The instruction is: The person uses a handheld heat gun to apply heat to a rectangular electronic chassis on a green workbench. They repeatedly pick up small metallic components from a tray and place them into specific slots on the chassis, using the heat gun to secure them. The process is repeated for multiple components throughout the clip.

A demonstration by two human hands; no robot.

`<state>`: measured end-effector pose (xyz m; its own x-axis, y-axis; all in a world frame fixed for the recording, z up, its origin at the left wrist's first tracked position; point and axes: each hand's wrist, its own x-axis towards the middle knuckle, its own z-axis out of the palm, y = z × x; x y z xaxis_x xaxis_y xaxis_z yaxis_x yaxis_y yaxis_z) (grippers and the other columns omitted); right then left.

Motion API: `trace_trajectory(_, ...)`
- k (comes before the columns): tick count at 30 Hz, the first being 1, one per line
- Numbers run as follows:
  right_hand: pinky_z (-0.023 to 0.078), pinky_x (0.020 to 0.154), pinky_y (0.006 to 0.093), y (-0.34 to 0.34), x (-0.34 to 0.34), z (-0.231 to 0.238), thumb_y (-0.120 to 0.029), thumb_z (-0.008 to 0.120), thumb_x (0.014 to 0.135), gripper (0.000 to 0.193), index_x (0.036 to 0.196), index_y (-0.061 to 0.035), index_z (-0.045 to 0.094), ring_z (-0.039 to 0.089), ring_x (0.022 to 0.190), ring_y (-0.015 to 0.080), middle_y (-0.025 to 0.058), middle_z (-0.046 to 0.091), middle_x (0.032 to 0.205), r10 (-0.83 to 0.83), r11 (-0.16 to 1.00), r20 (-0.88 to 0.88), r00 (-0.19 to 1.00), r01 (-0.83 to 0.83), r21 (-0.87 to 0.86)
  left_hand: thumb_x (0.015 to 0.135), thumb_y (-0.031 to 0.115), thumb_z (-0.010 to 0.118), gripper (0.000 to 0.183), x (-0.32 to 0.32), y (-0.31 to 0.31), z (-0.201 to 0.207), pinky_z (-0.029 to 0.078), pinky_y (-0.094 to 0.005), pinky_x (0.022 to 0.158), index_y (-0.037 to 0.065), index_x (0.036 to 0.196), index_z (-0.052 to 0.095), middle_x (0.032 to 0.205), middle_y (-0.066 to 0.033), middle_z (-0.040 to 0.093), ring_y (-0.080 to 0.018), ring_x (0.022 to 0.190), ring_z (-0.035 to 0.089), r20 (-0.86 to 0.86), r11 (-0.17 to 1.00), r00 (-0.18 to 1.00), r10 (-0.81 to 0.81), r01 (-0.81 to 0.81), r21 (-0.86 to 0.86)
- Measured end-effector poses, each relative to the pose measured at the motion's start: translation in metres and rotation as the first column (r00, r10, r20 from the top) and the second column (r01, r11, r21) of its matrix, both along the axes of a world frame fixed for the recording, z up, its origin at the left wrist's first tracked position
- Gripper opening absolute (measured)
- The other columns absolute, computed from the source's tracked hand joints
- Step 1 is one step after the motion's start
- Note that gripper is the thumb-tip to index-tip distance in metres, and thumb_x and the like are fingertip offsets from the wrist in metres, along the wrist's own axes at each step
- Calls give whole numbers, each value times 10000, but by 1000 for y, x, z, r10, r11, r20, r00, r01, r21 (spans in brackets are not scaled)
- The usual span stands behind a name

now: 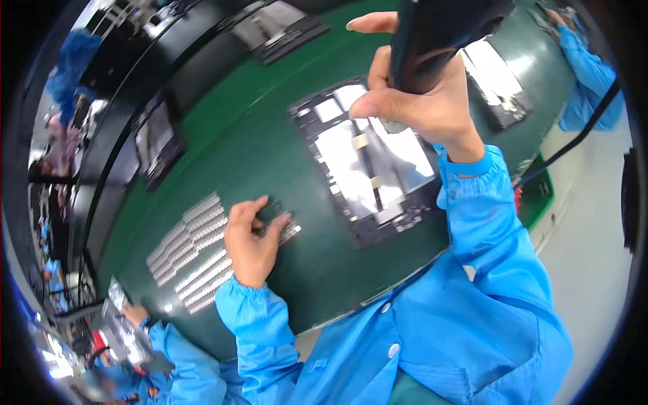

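Observation:
My right hand (449, 111) is wrapped round a thick black handheld tool (439, 47), its index finger stretched along the far side. The tool's grey lower end shows under the thumb, over an opened tablet-like device (341, 158). That device has a black frame, silver panels and a dark cable running down its middle. To its left, my left hand (251, 243) is curled, thumb and fingertips bent together at a small dark and silver piece (291, 231) on the green table. What lies between those fingertips is too small and blurred to make out.
Rows of silver strips (192, 246) lie left of my left hand. More opened devices stand at the right (496, 84), the far side (277, 30) and the left (158, 142). Co-workers' blue sleeves show lower left (189, 361) and upper right (584, 67). A black cable (574, 148) hangs at right.

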<state>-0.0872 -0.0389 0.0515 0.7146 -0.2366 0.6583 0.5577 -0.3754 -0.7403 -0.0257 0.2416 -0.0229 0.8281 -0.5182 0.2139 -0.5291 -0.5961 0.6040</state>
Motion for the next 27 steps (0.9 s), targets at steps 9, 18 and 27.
trace_trajectory(9, 434, 435, 212, -62, -73, -37, 11, 768, 700, 300, 896, 1, 542, 554, 469, 93, 48, 593, 608, -249, 884, 1, 968, 227, 410, 704, -77, 677, 135, -20, -18, -16, 489, -301, 639, 1, 794, 614, 802, -123, 637, -233, 690, 610, 425, 959, 886, -186, 259, -119)
trace_trajectory(18, 430, 445, 217, -64, -65, -46, -19, 777, 697, 316, 900, -8, 534, 550, 482, 87, 32, 576, 601, -253, 885, -108, 961, 275, 374, 747, -64, 657, 167, -33, -46, -35, 467, -259, 600, -10, 904, 641, 794, -107, 627, -168, 666, 585, 206, 981, 974, -95, 127, -150)
trace_trajectory(27, 424, 436, 221, -63, -60, -51, -6, 766, 697, 284, 865, -20, 537, 542, 484, 76, 30, 577, 611, -201, 881, -121, 972, 233, 412, 695, -72, 664, 168, -40, -46, -30, 468, -326, 605, -1, 844, 632, 777, -118, 627, -257, 666, 573, 239, 987, 965, -107, 132, -87)
